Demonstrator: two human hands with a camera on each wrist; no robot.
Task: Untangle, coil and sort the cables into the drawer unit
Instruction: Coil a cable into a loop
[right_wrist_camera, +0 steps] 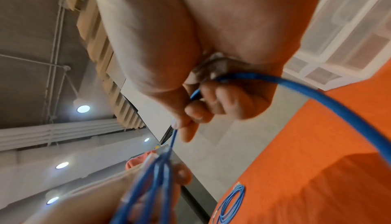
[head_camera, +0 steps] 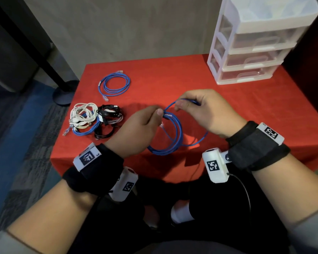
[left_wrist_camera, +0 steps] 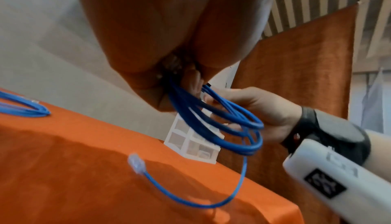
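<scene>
**Coil held in the left hand, last loop feeding in from the right**

Your left hand (head_camera: 141,125) pinches the gathered loops of the blue Ethernet cable (head_camera: 173,136) at their top, thumb and fingers closed around the bundle; the coil hangs from that pinch down toward the near edge of the red table (head_camera: 246,110). Your right hand (head_camera: 207,110), just to the right of the left, has its fingers curled round the free run of the same cable, which arcs from the pinch up into that grip.

What the next wrap turns on: the slack lies to the right of the left hand's pinch, and runs roughly left to right between your hands. The right hand is the nearer one to carry it over. In the left wrist view, a clear plug (left_wrist_camera: 136,162) on a loose tail sits low over the cloth, so watch it does not snag as you wrap.

Room is good ahead of the left hand. The finished blue coil (head_camera: 115,85) lies beyond it, the tangled pile of white, black and blue cables (head_camera: 94,120) to its left, and the closed drawer unit (head_camera: 253,44) far right at the back corner.
</scene>
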